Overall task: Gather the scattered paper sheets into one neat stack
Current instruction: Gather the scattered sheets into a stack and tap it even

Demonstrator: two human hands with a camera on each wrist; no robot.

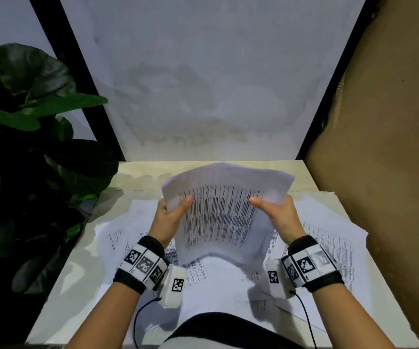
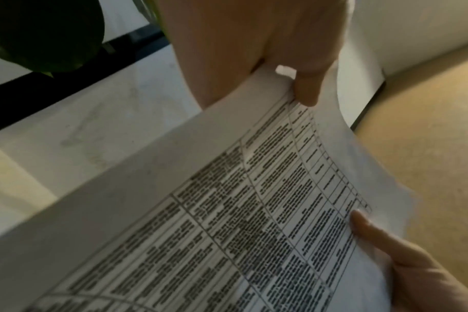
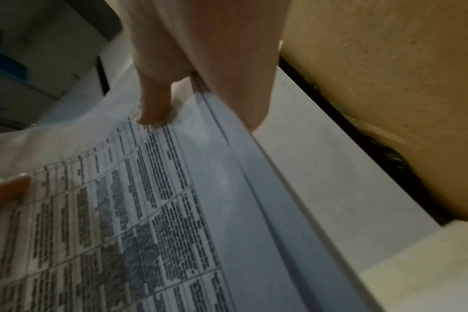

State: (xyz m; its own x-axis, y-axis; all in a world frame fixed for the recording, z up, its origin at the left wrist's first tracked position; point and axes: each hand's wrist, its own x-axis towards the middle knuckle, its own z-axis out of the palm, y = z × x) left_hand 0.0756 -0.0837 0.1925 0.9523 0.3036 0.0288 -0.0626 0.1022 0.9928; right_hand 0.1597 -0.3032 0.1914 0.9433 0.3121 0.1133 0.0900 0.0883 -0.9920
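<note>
A bundle of printed paper sheets (image 1: 222, 212) stands upright and bowed above the table, its lower edge near the sheets below. My left hand (image 1: 171, 212) grips its left edge, thumb on the printed face. My right hand (image 1: 273, 210) grips the right edge the same way. In the left wrist view the bundle (image 2: 227, 211) runs under my left thumb (image 2: 306, 88), with the right hand's thumb (image 2: 371, 228) at the far edge. In the right wrist view my right thumb (image 3: 155, 105) presses the bundle (image 3: 147, 211). More printed sheets (image 1: 329, 243) lie scattered flat on the table (image 1: 59, 298).
A leafy plant (image 1: 27, 147) stands left of the table. A brown wall panel (image 1: 384, 147) closes the right side and a pale wall (image 1: 203, 84) with black frame bars the back. Wrist camera cables (image 1: 306, 318) hang over the near sheets.
</note>
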